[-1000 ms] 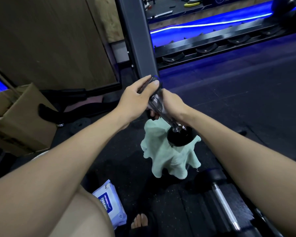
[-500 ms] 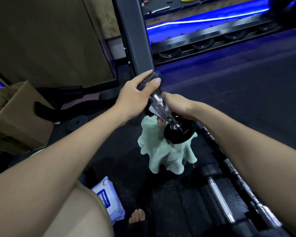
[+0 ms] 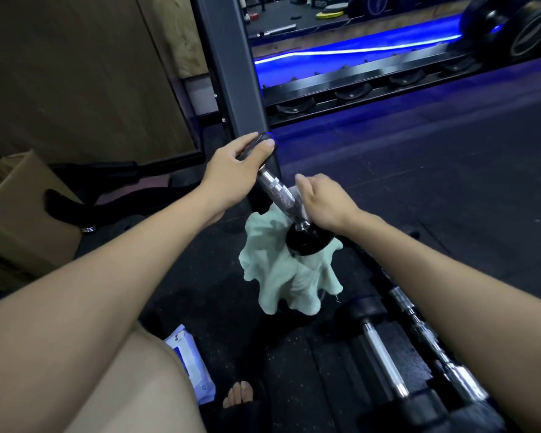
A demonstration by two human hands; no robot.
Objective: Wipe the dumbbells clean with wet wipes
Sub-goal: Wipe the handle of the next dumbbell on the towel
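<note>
I hold a small dumbbell [image 3: 280, 196] tilted in the air, chrome knurled handle between two black heads. My left hand [image 3: 231, 173] grips its upper black head. My right hand [image 3: 324, 203] is curled round the lower part of the handle, with a thin wipe partly showing under its fingers. A pale green cloth [image 3: 281, 276] hangs below the lower head [image 3: 306, 240]. The wet wipes pack [image 3: 191, 367], white and blue, lies on the floor by my knee.
A second dumbbell [image 3: 384, 354] and a chrome bar [image 3: 431, 339] lie on the black floor at lower right. A grey steel post [image 3: 231, 73] rises just behind my hands. A cardboard box [image 3: 19, 214] sits left; a rack rail [image 3: 372, 85] runs behind. My bare toes [image 3: 238, 395] show below.
My right hand has slid down the handle toward the lower head, baring more of the knurled chrome. My left hand keeps its grip on the upper head.
</note>
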